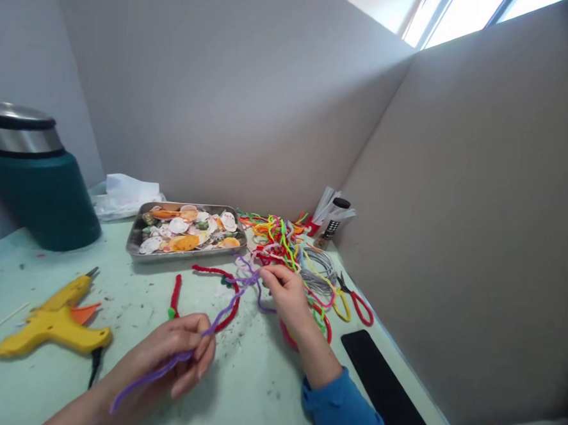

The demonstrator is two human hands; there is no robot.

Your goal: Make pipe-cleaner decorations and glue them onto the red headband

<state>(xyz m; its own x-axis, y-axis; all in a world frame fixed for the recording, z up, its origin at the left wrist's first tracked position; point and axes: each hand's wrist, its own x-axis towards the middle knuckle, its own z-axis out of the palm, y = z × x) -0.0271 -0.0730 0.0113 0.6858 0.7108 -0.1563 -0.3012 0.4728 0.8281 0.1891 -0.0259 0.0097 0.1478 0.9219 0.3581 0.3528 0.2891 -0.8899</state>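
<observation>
A purple pipe cleaner [227, 308] stretches between my two hands over the pale green table [249, 390]. My left hand [176, 353] is closed on its near end, low and left of centre. My right hand [286, 293] pinches its far end, where purple strands tangle. Just beyond that hand lies a heap of coloured pipe cleaners [280, 235]. A red pipe cleaner [215, 274] curves on the table under the purple one, and a short red piece with a green tip [175, 295] lies to its left.
A metal tray of seashells [186, 231] stands at the back. A yellow glue gun [53, 320] lies at the left, a teal bin [38, 188] behind it. Red-handled scissors [355, 300], grey wire [321, 272], a black flat object [383, 388] and partition walls are at the right.
</observation>
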